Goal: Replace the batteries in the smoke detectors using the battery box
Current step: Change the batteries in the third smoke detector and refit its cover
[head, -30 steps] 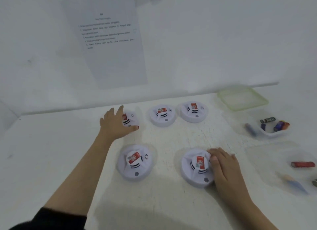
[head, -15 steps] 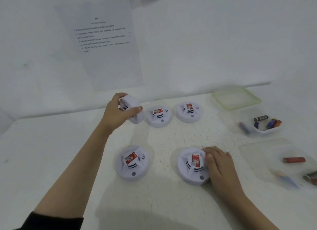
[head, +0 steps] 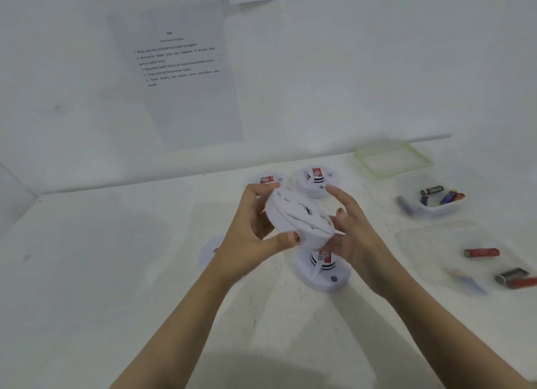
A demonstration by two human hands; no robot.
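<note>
Head view: at frame centre, 1 smoke detector is held above the white table, tilted, with its slotted back toward the camera. The left hand grips its left rim, thumb at the lower edge. The right hand curls round its right rim. Just below, a second detector rests on the table. The battery box sits at right, well apart from both hands.

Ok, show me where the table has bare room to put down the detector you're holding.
Bare: the wide table stretch left of the left-front detector, and the near strip between the forearms. Crowded: other detectors under the held detector; battery box and loose batteries at right.
</note>
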